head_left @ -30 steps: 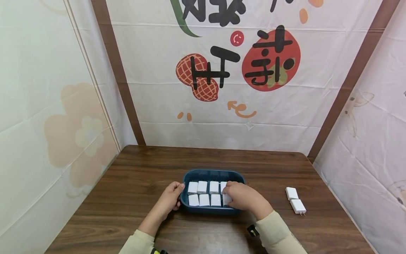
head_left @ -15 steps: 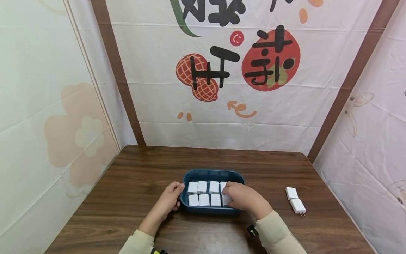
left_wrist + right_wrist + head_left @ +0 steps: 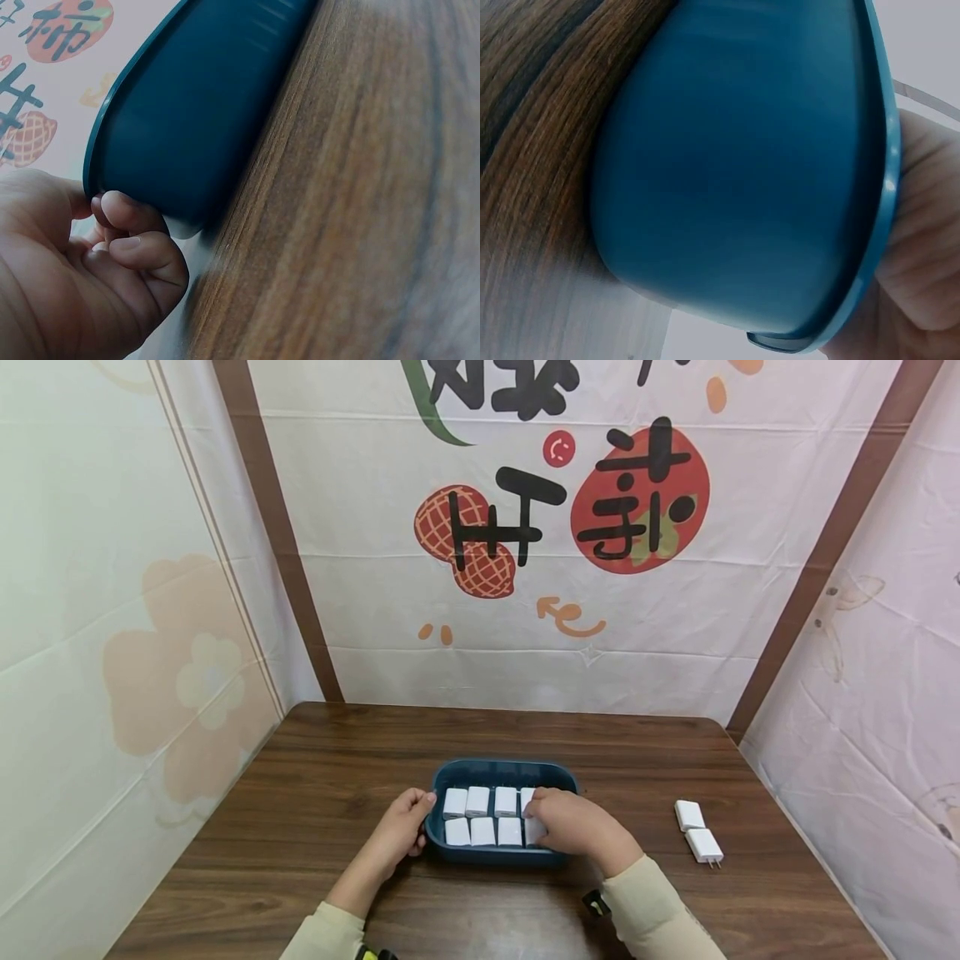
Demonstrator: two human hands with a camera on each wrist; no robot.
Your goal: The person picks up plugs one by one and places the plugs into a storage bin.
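A dark blue plastic box (image 3: pixel 501 857) stands on the wooden table with several white plug chargers (image 3: pixel 482 832) in two rows inside. My left hand (image 3: pixel 401 824) grips its left end at the rim, thumb on top; in the left wrist view the fingers curl under the rim (image 3: pixel 91 161). My right hand (image 3: pixel 577 823) reaches over the right end into the box. Its fingers hold a white charger (image 3: pixel 533 832) at the right end of the front row and partly hide it. In the right wrist view the box wall (image 3: pixel 735 165) hides the fingertips.
Two more white chargers (image 3: pixel 689 816) lie touching on the table (image 3: pixel 360 735) to the right, the nearer one (image 3: pixel 703 846) with its metal prongs showing. A printed cloth (image 3: pixel 375 610) hangs behind the table, and cloth walls stand at both sides.
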